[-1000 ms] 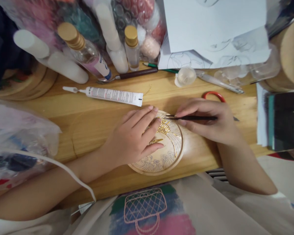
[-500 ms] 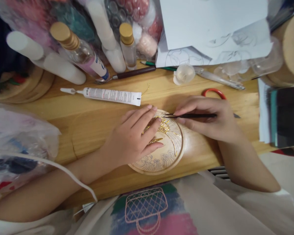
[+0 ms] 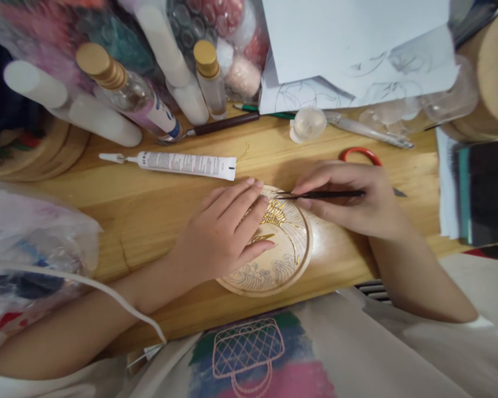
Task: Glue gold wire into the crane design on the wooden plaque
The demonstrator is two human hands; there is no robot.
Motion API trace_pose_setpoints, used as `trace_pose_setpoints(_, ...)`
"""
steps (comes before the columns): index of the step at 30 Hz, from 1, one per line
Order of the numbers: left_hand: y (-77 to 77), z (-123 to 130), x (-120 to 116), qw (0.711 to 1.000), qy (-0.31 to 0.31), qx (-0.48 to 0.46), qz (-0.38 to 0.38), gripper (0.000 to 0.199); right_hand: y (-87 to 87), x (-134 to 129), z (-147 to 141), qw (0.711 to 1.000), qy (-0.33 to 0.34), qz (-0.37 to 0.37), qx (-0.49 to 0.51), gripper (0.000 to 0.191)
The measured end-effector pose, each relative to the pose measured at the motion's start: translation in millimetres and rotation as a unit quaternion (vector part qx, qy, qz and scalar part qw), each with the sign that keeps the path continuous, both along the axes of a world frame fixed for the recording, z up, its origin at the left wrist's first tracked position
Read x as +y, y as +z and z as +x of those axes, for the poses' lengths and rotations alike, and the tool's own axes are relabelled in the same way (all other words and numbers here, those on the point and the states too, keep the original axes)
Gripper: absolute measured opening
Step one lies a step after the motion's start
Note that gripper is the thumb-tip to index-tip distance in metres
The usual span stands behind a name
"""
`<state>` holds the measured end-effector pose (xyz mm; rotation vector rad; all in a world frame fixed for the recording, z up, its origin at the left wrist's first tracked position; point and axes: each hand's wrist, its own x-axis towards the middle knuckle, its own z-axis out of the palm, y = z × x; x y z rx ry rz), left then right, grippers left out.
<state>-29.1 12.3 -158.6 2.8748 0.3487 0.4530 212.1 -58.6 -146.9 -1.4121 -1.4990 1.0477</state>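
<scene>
A round wooden disc (image 3: 269,282) with a raised rim lies on the table, bearing printed line drawings of waves and a partly gold-outlined figure (image 3: 275,214). My left hand (image 3: 228,232) rests flat across its left side, fingers stretched out, hiding part of the gold design. From the right, my right hand (image 3: 344,193) pinches dark tweezers (image 3: 327,194) between thumb and fingers. Their thin tips point left, at the disc's upper part near my left fingertips. Whether the tips hold anything is too small to tell. Red-handled scissors (image 3: 361,153) lie partly hidden behind my right hand.
A white glue tube (image 3: 186,165) lies beyond my left hand. Behind it stand gold-capped bottles (image 3: 207,77), a dark-handled tool (image 3: 224,124) and a small clear cup (image 3: 308,124). Drawing papers (image 3: 357,44) are at the back, a phone (image 3: 489,193) at right. A white cable (image 3: 108,290) crosses my left forearm.
Both hands, the tweezers and the disc keep nearly the same places. The whole view has shifted very slightly.
</scene>
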Motion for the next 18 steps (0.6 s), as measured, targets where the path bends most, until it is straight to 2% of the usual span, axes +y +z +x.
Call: trace_pose_setpoints(18, -2.2, 1.4, -0.3, 1.000, 0.000, 0.000, 0.006, 0.049, -0.1, 1.5, -0.4, 1.000, -0.004, -0.002, -0.006, 0.006)
